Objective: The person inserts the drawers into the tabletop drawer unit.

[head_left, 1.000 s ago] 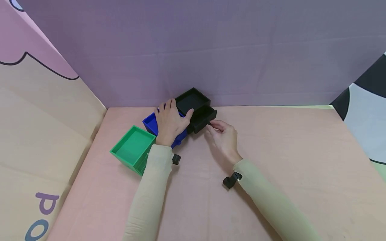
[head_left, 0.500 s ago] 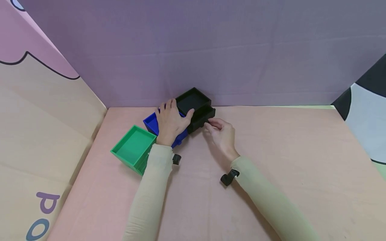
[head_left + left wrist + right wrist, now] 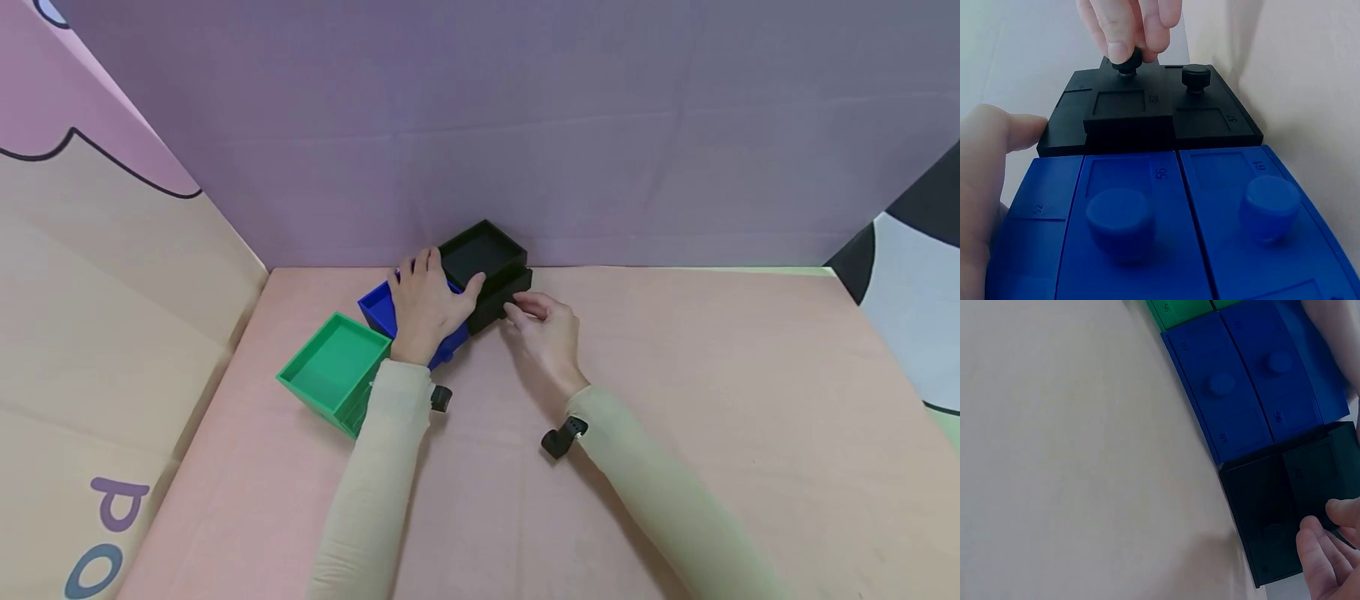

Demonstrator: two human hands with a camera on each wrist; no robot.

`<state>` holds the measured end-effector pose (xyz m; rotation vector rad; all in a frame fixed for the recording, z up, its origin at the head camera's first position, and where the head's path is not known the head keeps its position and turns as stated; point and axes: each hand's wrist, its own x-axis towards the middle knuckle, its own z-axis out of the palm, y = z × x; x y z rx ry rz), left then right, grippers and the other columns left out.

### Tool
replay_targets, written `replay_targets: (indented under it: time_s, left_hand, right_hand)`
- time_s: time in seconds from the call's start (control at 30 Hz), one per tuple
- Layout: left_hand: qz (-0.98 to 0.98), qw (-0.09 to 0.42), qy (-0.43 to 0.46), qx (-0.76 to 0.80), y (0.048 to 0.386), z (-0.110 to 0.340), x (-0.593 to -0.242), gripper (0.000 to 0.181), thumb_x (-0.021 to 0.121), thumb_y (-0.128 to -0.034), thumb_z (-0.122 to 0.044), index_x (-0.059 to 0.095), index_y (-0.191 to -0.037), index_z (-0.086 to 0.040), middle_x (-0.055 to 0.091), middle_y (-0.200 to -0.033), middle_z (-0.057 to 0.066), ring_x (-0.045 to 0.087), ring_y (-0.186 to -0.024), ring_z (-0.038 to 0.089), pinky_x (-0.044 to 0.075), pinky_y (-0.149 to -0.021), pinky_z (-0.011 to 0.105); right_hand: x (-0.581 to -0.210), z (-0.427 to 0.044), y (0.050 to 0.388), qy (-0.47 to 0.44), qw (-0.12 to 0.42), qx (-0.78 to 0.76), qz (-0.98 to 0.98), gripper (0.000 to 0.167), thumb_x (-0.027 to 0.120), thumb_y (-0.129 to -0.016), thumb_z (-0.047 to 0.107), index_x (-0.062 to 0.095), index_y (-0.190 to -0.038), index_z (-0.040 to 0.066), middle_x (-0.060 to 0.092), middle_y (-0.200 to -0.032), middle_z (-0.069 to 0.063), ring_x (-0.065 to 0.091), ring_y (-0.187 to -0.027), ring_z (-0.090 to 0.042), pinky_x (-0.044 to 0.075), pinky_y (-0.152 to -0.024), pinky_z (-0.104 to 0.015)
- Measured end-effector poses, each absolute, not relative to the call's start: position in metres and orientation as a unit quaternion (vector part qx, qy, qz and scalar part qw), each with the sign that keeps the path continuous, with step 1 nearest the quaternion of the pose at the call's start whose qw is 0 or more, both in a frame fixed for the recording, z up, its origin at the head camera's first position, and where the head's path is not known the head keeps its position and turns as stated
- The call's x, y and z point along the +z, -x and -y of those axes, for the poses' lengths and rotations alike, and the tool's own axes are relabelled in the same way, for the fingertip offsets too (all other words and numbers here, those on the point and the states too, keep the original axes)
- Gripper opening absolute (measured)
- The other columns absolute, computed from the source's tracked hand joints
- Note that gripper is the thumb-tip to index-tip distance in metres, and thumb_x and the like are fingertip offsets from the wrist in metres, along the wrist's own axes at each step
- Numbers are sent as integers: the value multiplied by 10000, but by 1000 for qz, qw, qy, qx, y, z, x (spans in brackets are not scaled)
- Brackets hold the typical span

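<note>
A black drawer unit (image 3: 483, 250) with an open-topped tray stands near the back wall. Its upper drawer (image 3: 1129, 106) juts out from the front, above a lower drawer that sits flush. My right hand (image 3: 551, 335) pinches the upper drawer's round knob (image 3: 1127, 69) between thumb and fingertips. Spread over the top of the blue drawer unit (image 3: 378, 308), my left hand (image 3: 425, 312) hides much of it. The left thumb reaches to the black unit's side. Both blue drawers with their round knobs (image 3: 1121, 219) are flush.
A green drawer unit (image 3: 333, 364) stands at the blue one's left, angled, partly behind the left forearm. The purple backdrop (image 3: 600, 183) rises right behind the black unit. Pink cloth (image 3: 675, 358) covers the table around them.
The black upper drawer has slid further into its unit. My right hand has moved left and slightly away from me with the knob. My left hand stays in place.
</note>
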<state>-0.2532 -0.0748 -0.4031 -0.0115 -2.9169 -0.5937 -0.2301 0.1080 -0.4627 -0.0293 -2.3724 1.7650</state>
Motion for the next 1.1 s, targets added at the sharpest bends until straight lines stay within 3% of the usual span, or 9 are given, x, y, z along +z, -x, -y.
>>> replay_targets:
  time_s: [0.33, 0.53, 0.83, 1.1]
  left_hand:
    - [978, 81, 7, -191, 253, 70, -402, 936, 489, -989, -705, 391, -1638, -38, 429, -1678, 187, 358, -1552, 425, 224, -1287, 659]
    - [978, 79, 8, -191, 253, 70, -402, 937, 486, -990, -706, 387, -1639, -38, 425, -1680, 185, 353, -1555, 423, 227, -1286, 660]
    - [976, 82, 8, -200, 254, 70, -403, 940, 497, -990, -701, 384, -1639, -30, 423, -1680, 190, 355, -1553, 431, 215, -1292, 652]
    - [976, 82, 10, -201, 256, 70, -406, 941, 491, -988, -704, 385, -1639, -33, 418, -1684, 189, 353, -1555, 433, 226, -1288, 654]
  right_hand:
    - [-463, -108, 232, 14, 102, 593, 799, 288, 779, -984, 161, 768, -1231, 14, 794, -1208, -173, 807, -1032, -293, 634, -859, -249]
    - [-462, -106, 234, 12, 103, 604, 790, 278, 780, -981, 146, 772, -1226, 15, 795, -1198, -186, 805, -1019, -335, 634, -813, -222]
    - [-462, -103, 237, 13, 95, 630, 771, 296, 762, -986, 99, 749, -1254, -24, 778, -1212, -231, 790, -1022, -412, 651, -856, -393]
    - [-465, -100, 241, 13, 96, 633, 768, 296, 759, -983, 86, 745, -1255, -33, 779, -1198, -240, 800, -990, -395, 648, -849, -493]
